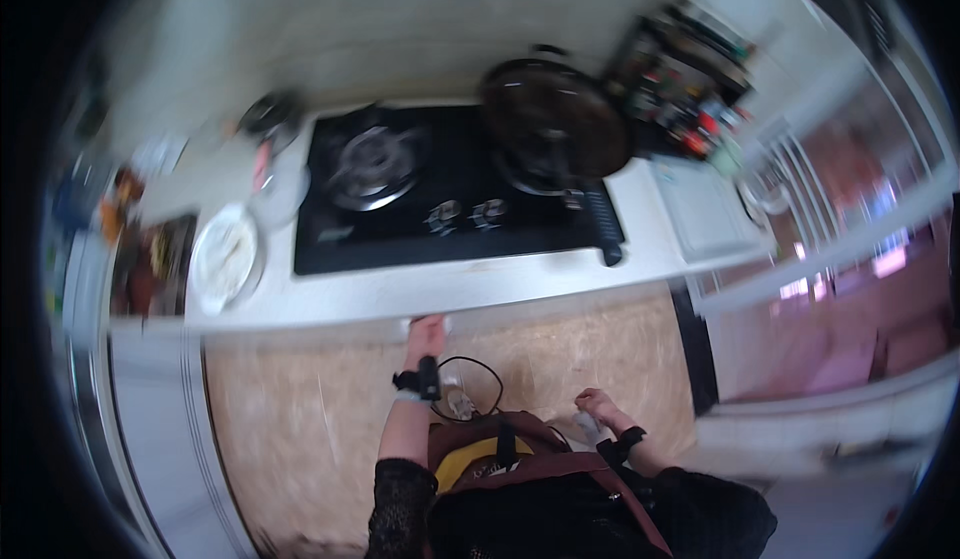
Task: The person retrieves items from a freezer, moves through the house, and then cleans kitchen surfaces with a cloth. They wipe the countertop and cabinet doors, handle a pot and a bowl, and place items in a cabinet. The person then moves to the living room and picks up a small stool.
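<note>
My left hand [427, 332] is at the front edge of the white countertop [465, 283], its fingers curled. A bit of white shows on both sides of it; blur hides whether it grips anything. Lower and to the right, my right hand [598, 403] is closed beside my body around a pale, crumpled, thin thing [589, 428], perhaps a plastic bag or cloth. Before me, a black two-burner gas hob [450, 161] is set into the countertop. A dark wok [551, 109] sits tilted over its right burner, its black handle [604, 221] pointing towards me.
Left of the hob stand a white oval dish [225, 257] with pale contents and a small dark pan [271, 113] with a pink handle. Seasoning bottles [694, 128] crowd the right back corner. A white tray [705, 206] lies near the window. A black cable [501, 383] loops before my apron [547, 473].
</note>
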`<move>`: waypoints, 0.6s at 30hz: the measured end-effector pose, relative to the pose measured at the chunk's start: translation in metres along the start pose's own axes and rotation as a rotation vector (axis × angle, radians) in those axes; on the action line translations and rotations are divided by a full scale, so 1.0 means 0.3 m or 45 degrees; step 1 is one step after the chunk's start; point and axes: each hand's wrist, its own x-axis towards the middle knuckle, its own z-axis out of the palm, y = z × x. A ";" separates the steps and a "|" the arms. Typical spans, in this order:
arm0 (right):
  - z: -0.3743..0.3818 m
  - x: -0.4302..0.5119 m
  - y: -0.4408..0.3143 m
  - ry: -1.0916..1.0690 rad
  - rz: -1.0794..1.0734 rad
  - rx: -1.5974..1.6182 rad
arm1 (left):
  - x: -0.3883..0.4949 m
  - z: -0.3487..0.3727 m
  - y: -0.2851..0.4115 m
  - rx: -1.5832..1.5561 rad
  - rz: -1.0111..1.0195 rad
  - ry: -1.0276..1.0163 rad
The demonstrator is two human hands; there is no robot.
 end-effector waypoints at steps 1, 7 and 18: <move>-0.006 -0.020 0.035 0.051 0.061 -0.097 | 0.017 0.001 0.013 -0.073 0.078 -0.008; 0.059 -0.282 0.242 0.471 0.564 -0.495 | -0.120 0.069 0.132 0.248 -0.174 0.203; 0.021 -0.569 0.242 1.471 0.622 -0.496 | -0.341 0.266 0.326 1.019 -0.753 -0.320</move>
